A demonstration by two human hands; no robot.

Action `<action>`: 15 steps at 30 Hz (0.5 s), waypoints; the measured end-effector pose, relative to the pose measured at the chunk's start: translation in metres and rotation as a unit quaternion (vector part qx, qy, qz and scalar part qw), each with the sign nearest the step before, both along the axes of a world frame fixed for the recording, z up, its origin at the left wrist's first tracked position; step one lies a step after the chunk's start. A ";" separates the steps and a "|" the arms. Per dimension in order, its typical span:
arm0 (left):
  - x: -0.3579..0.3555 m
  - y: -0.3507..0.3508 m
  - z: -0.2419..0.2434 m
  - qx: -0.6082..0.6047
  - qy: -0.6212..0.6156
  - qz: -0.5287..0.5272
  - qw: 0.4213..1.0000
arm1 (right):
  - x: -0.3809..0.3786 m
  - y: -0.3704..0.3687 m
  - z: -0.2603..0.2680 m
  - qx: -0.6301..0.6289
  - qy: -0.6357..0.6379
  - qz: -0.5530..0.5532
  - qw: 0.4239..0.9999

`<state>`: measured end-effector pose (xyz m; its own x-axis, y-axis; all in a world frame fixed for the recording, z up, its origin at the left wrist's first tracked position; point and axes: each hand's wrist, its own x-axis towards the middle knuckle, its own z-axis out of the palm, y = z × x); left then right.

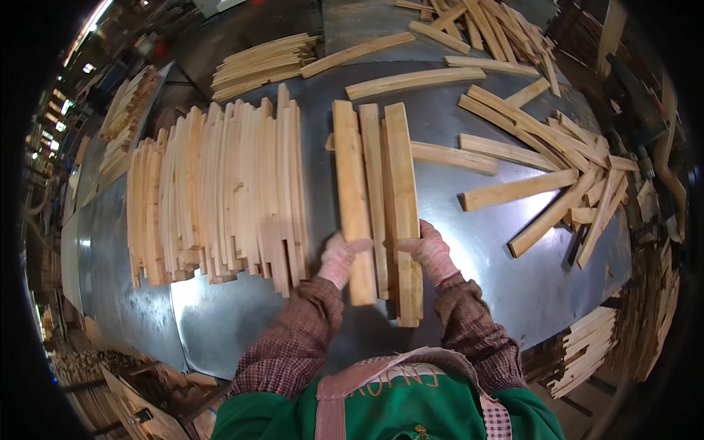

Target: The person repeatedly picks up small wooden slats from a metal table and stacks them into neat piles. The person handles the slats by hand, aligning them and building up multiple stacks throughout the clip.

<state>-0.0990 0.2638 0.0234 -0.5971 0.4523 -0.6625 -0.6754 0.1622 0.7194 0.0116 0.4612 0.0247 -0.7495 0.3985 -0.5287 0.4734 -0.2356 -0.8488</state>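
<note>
Light work gloves cover both hands. My left hand (340,258) grips a wooden strip (353,209) near its lower part, thumb across its top face. My right hand (432,253) is closed round the lower part of another wooden strip (406,203), its thumb on top and fingers at the right edge. Between the two lies a narrower strip (375,192), with a further strip partly hidden beside it. They point away from me, roughly parallel. Left of my hands, many strips stand closely side by side in a wide row (236,192) on the metal-topped table (264,335).
Loose strips (520,190) lie crossed on the table's right side, and another heap (495,27) lies at the far right. A stack of strips (264,63) sits beyond the row. More stacked wood (586,349) stands below the table's right edge.
</note>
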 end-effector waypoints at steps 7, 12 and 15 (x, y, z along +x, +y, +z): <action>0.017 -0.038 -0.031 0.223 0.057 0.020 0.973 | -0.011 -0.027 0.023 -0.059 0.074 -0.069 0.993; 0.016 -0.034 -0.002 0.191 0.063 0.037 0.979 | -0.002 -0.030 0.030 -0.270 0.212 -0.093 0.934; 0.025 -0.029 -0.031 0.270 0.084 0.064 0.957 | 0.004 -0.032 0.017 -0.220 0.155 -0.094 0.958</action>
